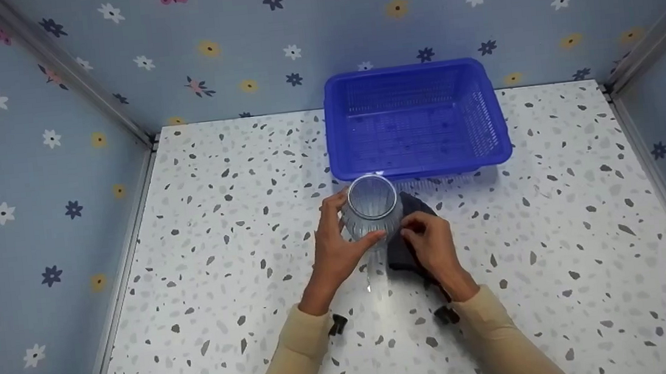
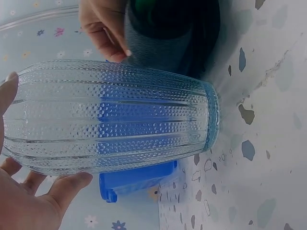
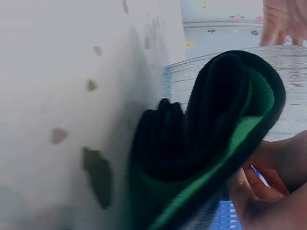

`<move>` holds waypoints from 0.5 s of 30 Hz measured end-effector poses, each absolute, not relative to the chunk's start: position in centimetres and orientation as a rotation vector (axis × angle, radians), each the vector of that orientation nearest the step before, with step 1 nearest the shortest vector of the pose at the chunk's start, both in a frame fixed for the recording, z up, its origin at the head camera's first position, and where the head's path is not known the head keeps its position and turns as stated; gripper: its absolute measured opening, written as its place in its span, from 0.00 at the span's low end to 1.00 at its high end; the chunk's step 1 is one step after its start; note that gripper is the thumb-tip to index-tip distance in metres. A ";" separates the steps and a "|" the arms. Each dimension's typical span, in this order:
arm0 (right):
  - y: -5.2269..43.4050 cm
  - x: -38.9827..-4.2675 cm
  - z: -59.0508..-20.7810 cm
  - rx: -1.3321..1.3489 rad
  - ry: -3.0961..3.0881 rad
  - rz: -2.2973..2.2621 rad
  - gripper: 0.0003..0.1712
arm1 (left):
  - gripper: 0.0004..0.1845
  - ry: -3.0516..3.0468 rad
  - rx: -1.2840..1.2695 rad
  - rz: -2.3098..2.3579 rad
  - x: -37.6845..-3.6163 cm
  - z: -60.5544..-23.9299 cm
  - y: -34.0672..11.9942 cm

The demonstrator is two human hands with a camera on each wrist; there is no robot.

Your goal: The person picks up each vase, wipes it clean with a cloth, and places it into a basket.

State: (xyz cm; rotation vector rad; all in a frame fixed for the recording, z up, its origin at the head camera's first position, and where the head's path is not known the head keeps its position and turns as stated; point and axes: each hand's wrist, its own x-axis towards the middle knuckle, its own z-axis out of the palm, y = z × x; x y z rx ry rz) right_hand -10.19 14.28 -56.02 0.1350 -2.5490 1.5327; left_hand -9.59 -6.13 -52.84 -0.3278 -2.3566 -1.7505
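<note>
A clear ribbed glass vase (image 1: 373, 210) stands upright on the speckled table (image 1: 239, 232), just in front of a blue basket (image 1: 415, 119). My left hand (image 1: 338, 244) grips its left side, thumb and fingers curled round the glass (image 2: 115, 115). My right hand (image 1: 430, 245) holds a folded dark cloth (image 1: 406, 235) with a green inner face (image 3: 211, 163) against the vase's right side. In the left wrist view the right hand's fingers (image 2: 103, 28) pinch the cloth (image 2: 168, 33) beside the vase.
The blue plastic basket stands at the back of the table with nothing in it. Flowered walls (image 1: 33, 179) close the table on the left, back and right.
</note>
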 end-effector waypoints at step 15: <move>13.9 -9.6 -48.0 0.168 -2.389 1.591 0.06 | 0.46 -2.367 -0.349 -1.704 -9.6 -52.9 -6.1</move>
